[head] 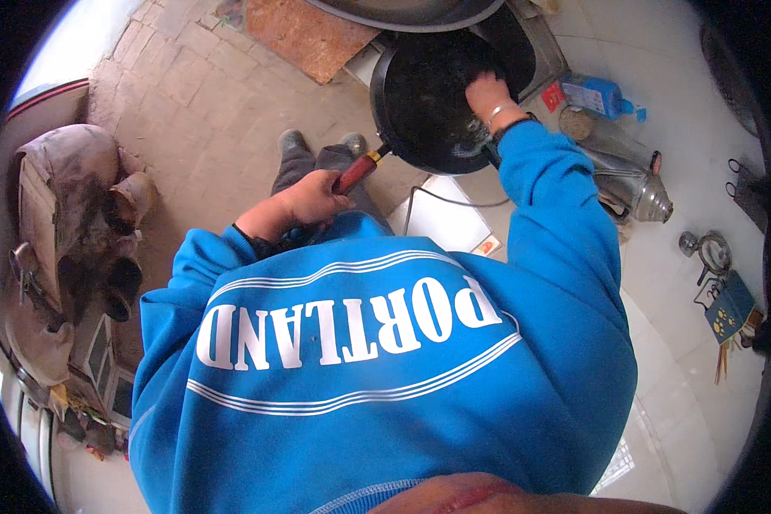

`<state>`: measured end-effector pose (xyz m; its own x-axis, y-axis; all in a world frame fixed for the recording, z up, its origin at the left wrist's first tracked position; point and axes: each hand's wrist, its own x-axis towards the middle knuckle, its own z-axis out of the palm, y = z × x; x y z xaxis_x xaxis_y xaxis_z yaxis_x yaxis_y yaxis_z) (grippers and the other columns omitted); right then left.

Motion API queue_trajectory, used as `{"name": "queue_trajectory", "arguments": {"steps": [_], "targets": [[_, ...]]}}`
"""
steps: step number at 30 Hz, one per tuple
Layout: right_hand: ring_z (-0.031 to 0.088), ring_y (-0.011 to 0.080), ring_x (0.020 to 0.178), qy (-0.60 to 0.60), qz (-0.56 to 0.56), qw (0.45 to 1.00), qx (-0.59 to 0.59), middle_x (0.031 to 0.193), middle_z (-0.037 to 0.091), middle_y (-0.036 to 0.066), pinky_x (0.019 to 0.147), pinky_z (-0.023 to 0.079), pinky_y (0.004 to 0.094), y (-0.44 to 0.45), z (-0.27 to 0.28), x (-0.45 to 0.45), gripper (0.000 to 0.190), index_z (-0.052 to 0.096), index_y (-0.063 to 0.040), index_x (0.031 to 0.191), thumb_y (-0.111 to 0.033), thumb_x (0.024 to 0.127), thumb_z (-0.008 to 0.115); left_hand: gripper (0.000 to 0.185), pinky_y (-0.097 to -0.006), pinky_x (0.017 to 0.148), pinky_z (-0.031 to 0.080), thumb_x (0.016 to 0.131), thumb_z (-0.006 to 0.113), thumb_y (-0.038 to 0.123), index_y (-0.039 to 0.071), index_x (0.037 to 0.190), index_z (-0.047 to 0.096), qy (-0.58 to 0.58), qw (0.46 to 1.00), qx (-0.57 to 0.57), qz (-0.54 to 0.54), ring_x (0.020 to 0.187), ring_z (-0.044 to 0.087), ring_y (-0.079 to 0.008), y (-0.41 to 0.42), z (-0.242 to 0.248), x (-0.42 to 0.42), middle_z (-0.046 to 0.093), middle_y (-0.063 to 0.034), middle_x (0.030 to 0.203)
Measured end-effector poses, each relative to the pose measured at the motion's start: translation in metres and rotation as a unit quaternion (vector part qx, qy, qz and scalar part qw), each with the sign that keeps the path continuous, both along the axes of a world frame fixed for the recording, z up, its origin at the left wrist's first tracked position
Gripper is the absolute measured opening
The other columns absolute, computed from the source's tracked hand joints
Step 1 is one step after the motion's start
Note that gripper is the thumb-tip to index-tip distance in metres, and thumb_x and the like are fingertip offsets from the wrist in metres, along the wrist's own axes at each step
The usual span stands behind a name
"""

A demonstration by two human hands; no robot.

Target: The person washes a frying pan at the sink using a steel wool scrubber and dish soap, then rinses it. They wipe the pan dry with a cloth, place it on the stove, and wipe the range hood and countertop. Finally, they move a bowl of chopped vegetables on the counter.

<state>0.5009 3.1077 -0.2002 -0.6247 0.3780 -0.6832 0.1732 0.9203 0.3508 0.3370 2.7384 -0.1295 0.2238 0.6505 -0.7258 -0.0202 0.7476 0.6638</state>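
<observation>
My left hand (318, 198) grips the reddish-brown handle (358, 175) of a black frying pan (417, 103), which is held in front of me above the floor. The pan's dark inside faces up, with a wet sheen near its lower right rim. My right hand (488, 96) reaches into the pan at its right side, a bracelet on the wrist. Its fingertips blur into the dark inside, so I cannot tell whether they hold anything.
A large metal vessel (411, 22) stands beyond the pan. Along the right are a blue bottle (594, 96) and a metal thermos flask (636, 193). A dark cable (453, 200) crosses a white surface (450, 221) below the pan. Cluttered furniture (42, 238) stands left.
</observation>
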Motion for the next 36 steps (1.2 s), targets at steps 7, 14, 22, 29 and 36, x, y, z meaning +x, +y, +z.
{"name": "queue_trajectory", "arguments": {"steps": [7,14,22,29,36], "targets": [[0.066,0.0343,0.080,-0.091,-0.067,0.880,-0.462,0.093,0.069,0.020,0.079,0.052,0.0464,-0.067,0.017,0.028,0.022,0.069,0.002,0.093,-0.014,0.090,0.053,0.023,-0.0318,0.061,0.047,0.085,0.067,0.013,-0.001,0.100,0.057,-0.042,0.999,-0.016,0.008,0.068,0.055,-0.0138,-0.001,-0.005,-0.003,0.058,-0.0050,0.077],[0.059,0.0123,0.083,0.096,-0.573,0.461,-0.670,0.090,0.061,0.000,0.078,0.053,0.0307,-0.098,0.028,-0.037,0.015,0.061,-0.008,0.101,-0.022,0.096,0.058,0.017,-0.0306,0.055,0.046,0.086,0.065,0.012,0.001,0.092,0.054,-0.033,0.999,0.001,-0.013,0.062,0.054,-0.0129,0.004,-0.002,-0.001,0.056,-0.0037,0.072],[0.060,0.0117,0.077,0.017,-0.347,0.717,-0.604,0.086,0.067,0.003,0.073,0.050,0.0284,-0.085,0.063,0.014,0.025,0.068,-0.003,0.100,-0.021,0.083,0.071,0.016,-0.0288,0.047,0.042,0.088,0.065,0.012,0.001,0.091,0.054,-0.074,0.997,-0.023,0.018,0.054,0.054,-0.0119,0.006,0.008,-0.002,0.054,-0.0020,0.068],[0.067,0.0229,0.064,0.138,-0.261,0.821,-0.489,0.078,0.068,0.012,0.061,0.052,0.0354,-0.105,0.076,0.002,0.039,0.068,-0.001,0.094,-0.022,0.066,0.084,0.017,-0.0301,0.050,0.044,0.087,0.065,0.013,0.001,0.092,0.054,-0.077,0.997,0.002,0.014,0.057,0.054,-0.0122,0.003,-0.003,-0.002,0.054,-0.0024,0.069],[0.068,0.0261,0.061,0.291,-0.372,0.790,-0.392,0.076,0.068,0.018,0.060,0.054,0.0376,-0.145,0.067,-0.039,0.036,0.066,0.002,0.090,-0.021,0.067,0.080,0.018,-0.0320,0.054,0.047,0.085,0.064,0.012,0.000,0.094,0.054,-0.009,1.000,0.002,0.000,0.060,0.055,-0.0134,0.001,-0.005,0.004,0.055,-0.0043,0.071]]}}
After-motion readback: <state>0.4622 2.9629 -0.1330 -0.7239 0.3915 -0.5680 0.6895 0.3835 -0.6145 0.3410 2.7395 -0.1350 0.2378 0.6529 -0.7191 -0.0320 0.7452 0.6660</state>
